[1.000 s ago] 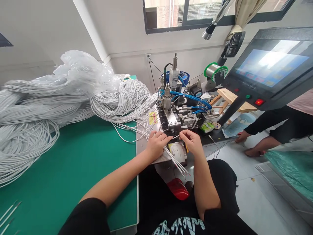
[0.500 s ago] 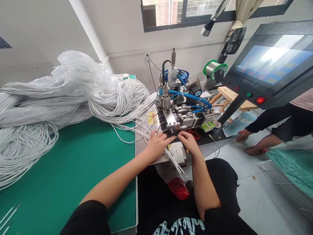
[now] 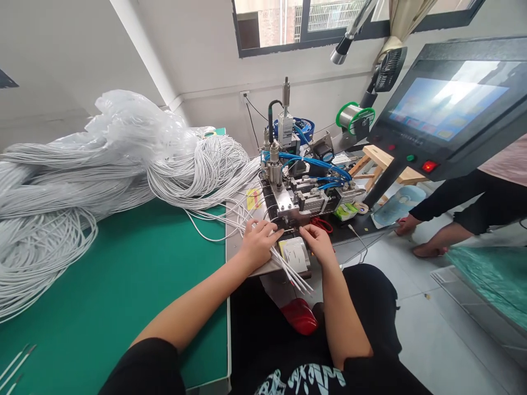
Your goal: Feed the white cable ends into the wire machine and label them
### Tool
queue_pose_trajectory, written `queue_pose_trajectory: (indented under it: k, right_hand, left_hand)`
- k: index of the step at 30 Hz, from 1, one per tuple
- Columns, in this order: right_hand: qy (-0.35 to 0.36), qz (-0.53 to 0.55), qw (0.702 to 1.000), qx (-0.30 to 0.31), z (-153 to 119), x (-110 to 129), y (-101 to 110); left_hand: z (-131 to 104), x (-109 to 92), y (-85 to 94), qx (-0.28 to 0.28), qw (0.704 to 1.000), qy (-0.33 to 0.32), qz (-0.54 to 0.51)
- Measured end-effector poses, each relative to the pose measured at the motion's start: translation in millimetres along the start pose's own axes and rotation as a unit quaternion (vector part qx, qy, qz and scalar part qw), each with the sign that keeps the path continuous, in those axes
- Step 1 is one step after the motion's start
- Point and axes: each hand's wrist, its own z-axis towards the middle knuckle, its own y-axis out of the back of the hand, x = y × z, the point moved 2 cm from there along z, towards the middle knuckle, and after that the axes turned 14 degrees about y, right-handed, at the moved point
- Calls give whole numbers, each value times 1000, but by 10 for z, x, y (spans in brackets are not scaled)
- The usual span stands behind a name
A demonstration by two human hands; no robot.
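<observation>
White cables (image 3: pixel 291 270) run under my left hand (image 3: pixel 259 241) and hang over the bench edge, their ends pointing toward my lap. My left hand is closed around them, its index finger stretched toward the front of the metal machine (image 3: pixel 284 198). Just right of that finger, my right hand (image 3: pixel 316 240) is pinched at the machine's front; whatever lies between its fingertips is too small to make out. Below and between the hands sits a white-labelled part (image 3: pixel 295 253).
A large cable bundle (image 3: pixel 206 170) under clear plastic lies on the green mat (image 3: pixel 164 263). A control screen (image 3: pixel 448 107) leans over from the right. Behind are a green-rimmed wire spool (image 3: pixel 354 116) and a wooden stool (image 3: pixel 376 159). Another person's hand (image 3: pixel 407 225) is at the right.
My fingertips have moved slightly apart, the left index finger drawing back left. The hanging cable ends have shifted left and look more spread. The whole view has shifted slightly.
</observation>
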Motion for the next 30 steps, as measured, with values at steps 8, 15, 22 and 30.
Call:
queue_pose_trajectory:
  k: [8, 15, 22, 30]
  right_hand:
    - [39, -85, 994, 51, -341, 535, 215]
    - [119, -158, 952, 236, -538, 979, 140]
    - [146, -268, 894, 327, -619, 1000, -53]
    - [145, -266, 933, 195, -547, 944, 181]
  left_hand:
    - [-35, 25, -7, -36, 999, 6, -18]
    - [-50, 17, -30, 5, 998, 60, 22]
    - [-30, 13, -27, -23, 994, 104, 17]
    - [-7, -31, 89, -91, 990, -54, -94]
